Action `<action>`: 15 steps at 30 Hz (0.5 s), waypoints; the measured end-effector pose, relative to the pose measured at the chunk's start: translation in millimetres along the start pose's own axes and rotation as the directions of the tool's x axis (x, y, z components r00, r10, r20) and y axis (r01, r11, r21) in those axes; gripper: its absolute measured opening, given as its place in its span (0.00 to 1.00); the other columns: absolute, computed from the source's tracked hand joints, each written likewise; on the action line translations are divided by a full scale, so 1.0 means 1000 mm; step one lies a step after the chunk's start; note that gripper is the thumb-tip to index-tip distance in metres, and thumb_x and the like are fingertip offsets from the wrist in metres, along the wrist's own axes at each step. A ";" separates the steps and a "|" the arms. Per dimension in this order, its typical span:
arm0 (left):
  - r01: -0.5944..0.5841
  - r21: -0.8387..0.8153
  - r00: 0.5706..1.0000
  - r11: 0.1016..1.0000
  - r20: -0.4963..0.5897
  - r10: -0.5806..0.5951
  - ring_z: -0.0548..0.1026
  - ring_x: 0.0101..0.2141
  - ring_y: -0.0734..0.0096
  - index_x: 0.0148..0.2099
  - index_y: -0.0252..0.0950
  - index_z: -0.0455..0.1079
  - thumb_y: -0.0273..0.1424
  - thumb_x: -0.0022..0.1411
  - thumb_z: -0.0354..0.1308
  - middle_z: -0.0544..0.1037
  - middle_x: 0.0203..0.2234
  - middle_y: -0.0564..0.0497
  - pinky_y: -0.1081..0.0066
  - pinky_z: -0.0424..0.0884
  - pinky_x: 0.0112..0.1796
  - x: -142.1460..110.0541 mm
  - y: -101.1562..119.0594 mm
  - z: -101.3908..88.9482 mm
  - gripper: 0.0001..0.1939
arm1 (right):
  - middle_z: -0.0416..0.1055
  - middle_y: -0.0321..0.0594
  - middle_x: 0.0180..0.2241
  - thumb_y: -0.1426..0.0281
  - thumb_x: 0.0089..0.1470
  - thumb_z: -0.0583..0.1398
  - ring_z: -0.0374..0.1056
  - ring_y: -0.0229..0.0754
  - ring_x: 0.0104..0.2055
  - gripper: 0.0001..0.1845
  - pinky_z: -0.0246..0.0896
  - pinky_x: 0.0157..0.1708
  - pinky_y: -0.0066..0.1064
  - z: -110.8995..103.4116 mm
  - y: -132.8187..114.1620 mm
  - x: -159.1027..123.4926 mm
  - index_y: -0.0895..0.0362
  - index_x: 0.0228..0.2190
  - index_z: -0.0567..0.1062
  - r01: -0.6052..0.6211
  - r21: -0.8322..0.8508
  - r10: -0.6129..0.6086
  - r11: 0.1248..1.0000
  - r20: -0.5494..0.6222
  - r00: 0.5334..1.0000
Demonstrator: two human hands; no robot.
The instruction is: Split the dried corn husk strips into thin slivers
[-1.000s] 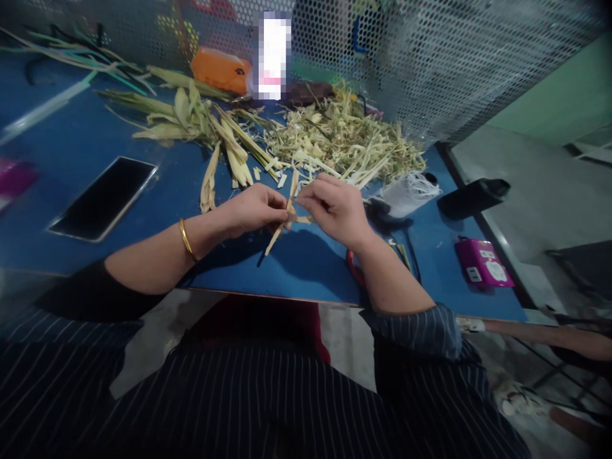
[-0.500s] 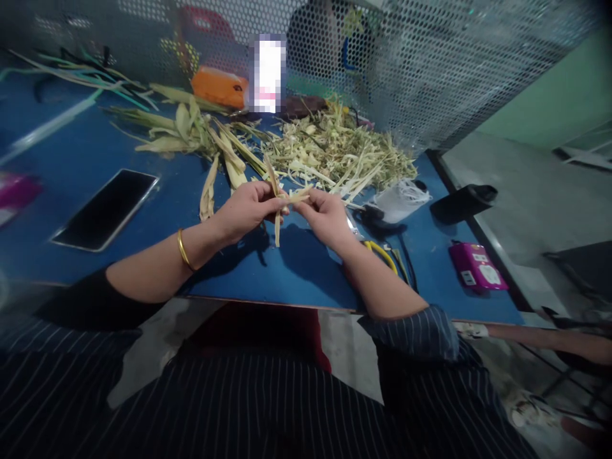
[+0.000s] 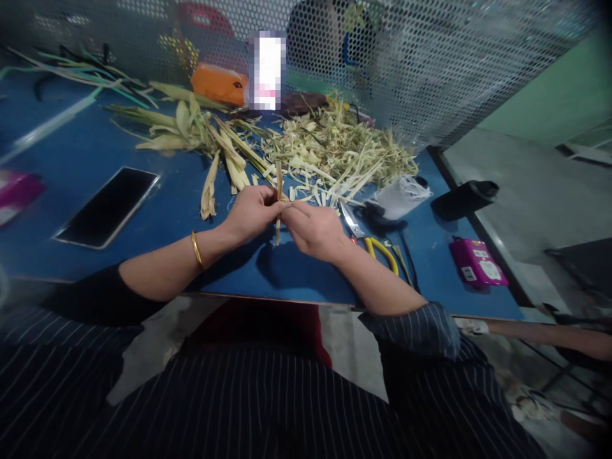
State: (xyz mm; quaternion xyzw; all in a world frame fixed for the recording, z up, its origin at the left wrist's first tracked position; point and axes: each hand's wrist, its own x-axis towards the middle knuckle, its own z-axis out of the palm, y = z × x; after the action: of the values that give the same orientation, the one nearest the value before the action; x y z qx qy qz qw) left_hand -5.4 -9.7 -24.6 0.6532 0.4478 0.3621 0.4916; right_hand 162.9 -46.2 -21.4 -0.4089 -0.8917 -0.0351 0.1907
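My left hand (image 3: 253,213) pinches a dry corn husk strip (image 3: 279,175) that stands nearly upright, its ends showing above and below the fingers. Against it presses my right hand (image 3: 315,229), closed with the fingertips meeting the left thumb at the husk strip. What lies right between the fingertips is mostly hidden. Beyond the hands, dried corn husks (image 3: 234,169) lie in a bunch, with a heap of husk scraps (image 3: 335,143) to their right. Scissors (image 3: 351,220) lie just past my right wrist, and yellow handles (image 3: 382,254) show beside the forearm.
A phone (image 3: 108,207) lies at left on the blue table (image 3: 229,274). On the right are a white bundle (image 3: 401,196), a black cylinder (image 3: 463,199) and a magenta pack (image 3: 478,262). An orange pack (image 3: 220,85) stands by the perforated screen (image 3: 415,70). A person's leg (image 3: 549,338) shows at right.
My right hand has moved in toward the left and turned knuckles up, covering the crosswise husk piece. The upright husk strip has straightened. The scissors' blades have come into view.
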 end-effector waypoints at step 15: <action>0.167 -0.281 0.932 0.945 0.357 -0.059 0.77 0.26 0.73 0.37 0.31 0.67 0.26 0.49 0.69 0.77 0.23 0.52 0.72 0.74 0.32 -0.005 0.014 -0.006 0.15 | 0.53 0.27 0.16 0.64 0.48 0.66 0.45 0.29 0.21 0.12 0.39 0.21 0.27 -0.002 0.041 0.008 0.58 0.23 0.73 -0.373 0.822 0.461 0.431 0.155 0.874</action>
State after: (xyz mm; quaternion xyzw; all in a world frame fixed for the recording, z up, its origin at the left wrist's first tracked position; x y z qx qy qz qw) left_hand -8.9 -14.0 -9.4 0.5949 0.3307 0.2781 0.6777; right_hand 188.9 -14.0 -20.6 -0.4738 -0.6598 0.4201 0.4046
